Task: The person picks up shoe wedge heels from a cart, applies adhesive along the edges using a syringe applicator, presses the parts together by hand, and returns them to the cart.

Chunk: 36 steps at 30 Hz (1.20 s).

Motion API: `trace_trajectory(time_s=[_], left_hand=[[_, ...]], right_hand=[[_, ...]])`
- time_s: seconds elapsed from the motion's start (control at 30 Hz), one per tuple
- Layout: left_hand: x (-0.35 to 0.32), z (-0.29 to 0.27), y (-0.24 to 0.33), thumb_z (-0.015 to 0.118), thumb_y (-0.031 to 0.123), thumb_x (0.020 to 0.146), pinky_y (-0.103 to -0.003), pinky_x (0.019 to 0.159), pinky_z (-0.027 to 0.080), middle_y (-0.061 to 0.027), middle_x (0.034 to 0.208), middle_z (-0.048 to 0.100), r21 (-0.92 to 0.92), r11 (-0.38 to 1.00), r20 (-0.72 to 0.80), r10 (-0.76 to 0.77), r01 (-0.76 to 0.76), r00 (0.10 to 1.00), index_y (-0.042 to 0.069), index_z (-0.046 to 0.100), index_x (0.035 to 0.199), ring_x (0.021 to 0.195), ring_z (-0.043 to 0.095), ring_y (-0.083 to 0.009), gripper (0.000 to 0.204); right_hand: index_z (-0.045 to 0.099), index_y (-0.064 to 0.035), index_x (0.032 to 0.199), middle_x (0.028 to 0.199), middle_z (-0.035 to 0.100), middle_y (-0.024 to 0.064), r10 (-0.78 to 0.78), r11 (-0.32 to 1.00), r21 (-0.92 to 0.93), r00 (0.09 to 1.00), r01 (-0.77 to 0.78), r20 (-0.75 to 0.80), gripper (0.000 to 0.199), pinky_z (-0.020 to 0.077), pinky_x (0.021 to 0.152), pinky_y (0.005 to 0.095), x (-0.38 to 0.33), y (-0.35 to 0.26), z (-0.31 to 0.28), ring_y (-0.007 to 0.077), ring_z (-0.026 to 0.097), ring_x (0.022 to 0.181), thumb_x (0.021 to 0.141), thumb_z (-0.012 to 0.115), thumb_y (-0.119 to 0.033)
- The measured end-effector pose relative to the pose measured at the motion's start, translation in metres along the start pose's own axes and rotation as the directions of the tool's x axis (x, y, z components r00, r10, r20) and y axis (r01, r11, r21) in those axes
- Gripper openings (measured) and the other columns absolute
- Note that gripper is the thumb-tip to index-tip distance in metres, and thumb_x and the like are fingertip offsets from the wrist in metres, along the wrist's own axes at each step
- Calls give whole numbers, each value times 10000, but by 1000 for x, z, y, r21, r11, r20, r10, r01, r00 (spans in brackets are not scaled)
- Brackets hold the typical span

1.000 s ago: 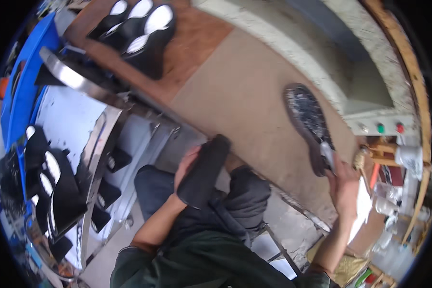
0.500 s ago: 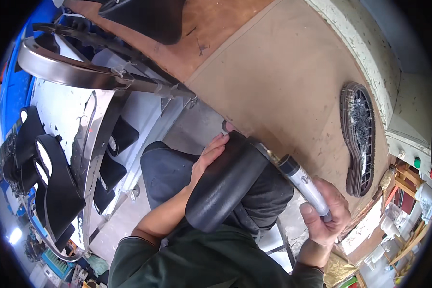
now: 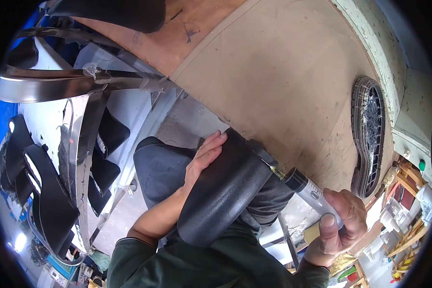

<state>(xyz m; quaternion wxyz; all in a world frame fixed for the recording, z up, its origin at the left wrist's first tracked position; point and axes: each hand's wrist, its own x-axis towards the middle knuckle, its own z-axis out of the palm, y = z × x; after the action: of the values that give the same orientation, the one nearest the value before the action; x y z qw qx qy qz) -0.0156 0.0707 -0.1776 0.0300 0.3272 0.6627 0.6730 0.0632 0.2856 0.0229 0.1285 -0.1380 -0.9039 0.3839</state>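
A smooth black wedge shoe sole (image 3: 225, 192) slants over my lap. My left hand (image 3: 205, 156) holds it along its far left side, fingers laid across the edge and thumb hidden beneath. In my right hand (image 3: 343, 221) is a large clear syringe (image 3: 318, 198) with a black front end. Its thin needle (image 3: 275, 171) points at the sole's right edge, and the tip is at or very near that edge; whether it touches, I cannot tell.
A brown-covered worktable (image 3: 283, 81) spreads ahead, with a ridged dark outsole (image 3: 368, 137) at its right. More black wedge soles (image 3: 50, 201) hang on the metal rack (image 3: 48, 86) at left. Another black piece (image 3: 125, 12) lies at the far left of the table.
My right hand and the syringe have shifted slightly right and nearer to me, and its fingers have moved on the barrel. The whole view has also shifted a little. My left hand still holds the sole.
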Motion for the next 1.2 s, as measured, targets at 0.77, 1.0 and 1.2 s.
trace_trajectory(time_s=[0.77, 1.0, 1.2], left_hand=[[31, -13, 45, 807, 187, 600, -438, 923, 428, -186, 1096, 576, 89, 923, 411, -376, 374, 830, -4, 544, 1109, 1038, 573, -295, 604], [32, -23, 69, 800, 190, 601, -419, 911, 432, -162, 1083, 586, -118, 650, 412, -656, 751, 633, 7, 554, 1109, 1025, 576, -279, 593], [28, -27, 73, 789, 180, 616, -407, 911, 430, -151, 1087, 585, -166, 552, 437, -702, 818, 562, 11, 547, 1120, 1028, 571, -269, 583]], right_hand=[[631, 24, 987, 559, 538, 50, -150, 986, 75, 989, 151, -17, 287, 286, 431, 299, -9, 15, 3, 122, 376, 396, 835, 583, -215], [625, 28, 1003, 573, 546, 51, -138, 987, 80, 990, 137, 12, 292, 276, 420, 298, -15, 19, 5, 125, 372, 389, 838, 571, -207], [635, 14, 994, 564, 539, 53, -137, 987, 68, 987, 143, -77, 293, 289, 431, 303, -19, 19, 14, 133, 367, 390, 850, 569, -232]])
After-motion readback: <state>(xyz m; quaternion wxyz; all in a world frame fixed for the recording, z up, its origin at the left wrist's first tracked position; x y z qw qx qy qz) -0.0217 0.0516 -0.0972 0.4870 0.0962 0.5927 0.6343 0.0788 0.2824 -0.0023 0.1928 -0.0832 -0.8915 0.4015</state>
